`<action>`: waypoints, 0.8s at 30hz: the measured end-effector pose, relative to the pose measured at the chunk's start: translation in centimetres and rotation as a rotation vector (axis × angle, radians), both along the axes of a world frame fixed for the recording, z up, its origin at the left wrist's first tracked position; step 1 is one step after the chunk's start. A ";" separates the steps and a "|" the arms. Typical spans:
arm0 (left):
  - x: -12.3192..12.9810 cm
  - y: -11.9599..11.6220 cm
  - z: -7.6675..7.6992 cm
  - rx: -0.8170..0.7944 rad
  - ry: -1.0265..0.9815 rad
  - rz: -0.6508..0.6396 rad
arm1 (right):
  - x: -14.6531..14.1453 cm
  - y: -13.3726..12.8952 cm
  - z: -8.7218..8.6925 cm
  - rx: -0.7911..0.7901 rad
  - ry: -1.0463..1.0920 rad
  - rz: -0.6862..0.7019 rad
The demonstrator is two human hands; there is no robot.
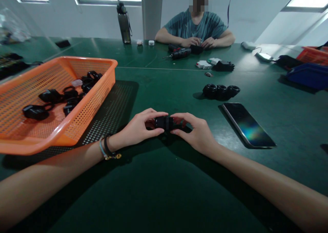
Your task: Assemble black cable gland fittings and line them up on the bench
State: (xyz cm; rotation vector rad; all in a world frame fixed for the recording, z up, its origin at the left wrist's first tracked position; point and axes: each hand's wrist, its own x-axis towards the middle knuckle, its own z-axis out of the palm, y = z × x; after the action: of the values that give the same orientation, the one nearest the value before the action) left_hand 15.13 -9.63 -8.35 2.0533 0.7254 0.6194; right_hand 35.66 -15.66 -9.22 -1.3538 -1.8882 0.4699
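Between my two hands, just above the green table (153, 178), is a black cylindrical part (161, 122) lying sideways, with a ridged band near its right end. My left hand (142, 123) grips its left end between thumb and fingers. At the other end, my right hand (193, 128) pinches the part with thumb and fingertips. The fingers hide both ends, so its exact kind does not show. An orange perforated basket (79, 123) to the left holds several black parts (51, 96) with rings. Three black ring-like parts (220, 91) sit beyond my right hand.
A smartphone (248, 125) lies right of my right hand. Across the table a person (196, 27) works with both hands near a black power drill (180, 53). A water bottle (124, 24) stands at the back. Blue (309, 76) and red bins (314, 57) are at far right.
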 end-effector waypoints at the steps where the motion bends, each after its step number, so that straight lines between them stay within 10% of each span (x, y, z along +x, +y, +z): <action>1: 0.0 0.0 0.0 -0.002 0.001 0.000 | 0.0 0.0 0.0 0.000 0.000 0.001; 24: 0.1 0.0 0.1 -0.005 0.003 -0.009 | 0.0 0.0 0.1 -0.016 -0.018 -0.005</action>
State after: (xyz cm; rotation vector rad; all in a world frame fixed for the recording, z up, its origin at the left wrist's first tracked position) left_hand 15.26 -9.59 -8.23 2.0520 0.7186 0.6084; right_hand 35.68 -15.67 -9.10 -1.3772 -1.8986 0.4723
